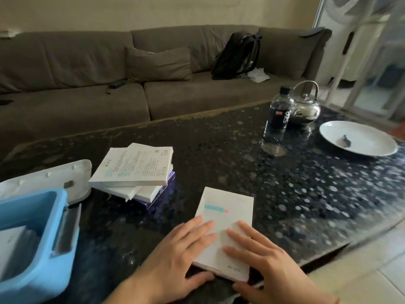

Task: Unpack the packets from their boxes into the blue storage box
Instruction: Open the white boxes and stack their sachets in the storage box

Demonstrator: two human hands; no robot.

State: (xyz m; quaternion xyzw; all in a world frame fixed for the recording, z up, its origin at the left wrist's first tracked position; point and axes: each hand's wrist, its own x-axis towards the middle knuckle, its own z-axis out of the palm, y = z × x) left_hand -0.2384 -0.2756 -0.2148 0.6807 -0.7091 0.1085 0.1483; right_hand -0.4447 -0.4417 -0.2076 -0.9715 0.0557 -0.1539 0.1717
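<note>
1. A white box (225,233) with a teal stripe lies flat on the dark speckled table (285,183), near the table's front edge and to the right of the blue storage box (37,244).
2. The left hand (175,255) rests on the white box's near left part, fingers straight and spread on the lid, thumb at the near edge. It lies flat and grasps nothing.
3. The right hand (269,264) lies on the near right part of the same box, fingers likewise straight on top, thumb low by the near edge; released, pressing rather than gripping.
4. Judged step: this box is about to be opened; its flap looks closed as yet. The next move calls for a thumb or fingertip to catch the near end flap while the other hand steadies the box.
5. The blue storage box stands open at the table's front left, with white packets (15,244) already inside, so the task seems partly done.
6. Behind the blue storage box lies its white lid (48,178); right of the lid is a stack of boxes (135,170), white ones on a purple one.
7. Far right of the storage box stand a water bottle (277,115), a kettle (304,106) and a white plate (359,137).
</note>
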